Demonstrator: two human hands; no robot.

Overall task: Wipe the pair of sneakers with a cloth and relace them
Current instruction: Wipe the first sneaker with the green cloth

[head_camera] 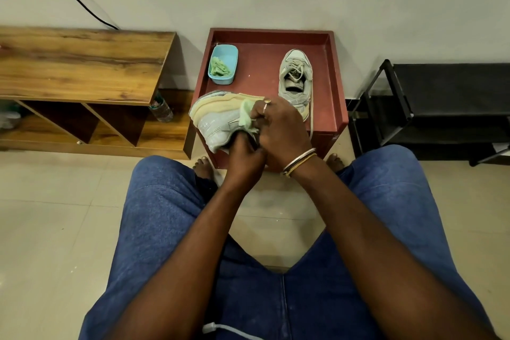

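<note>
A pale grey sneaker (pixel 215 121) with a cream sole lies tipped on its side at the front left of the red tray table (pixel 335 91). My left hand (pixel 244 159) grips it from below at the heel end. Pressed against its side is a light green cloth (pixel 247 114), held in my right hand (pixel 278 125), which wears a ring and bangles. The second sneaker (pixel 296 78) stands upright on the right of the tray, toe toward the wall, its laces loose.
A blue plastic tub (pixel 223 66) with another green cloth sits at the tray's back left. A wooden shelf unit (pixel 82 63) stands left, with a water bottle (pixel 161 109) beside it. A black rack (pixel 430 107) stands right. My bare feet rest under the table.
</note>
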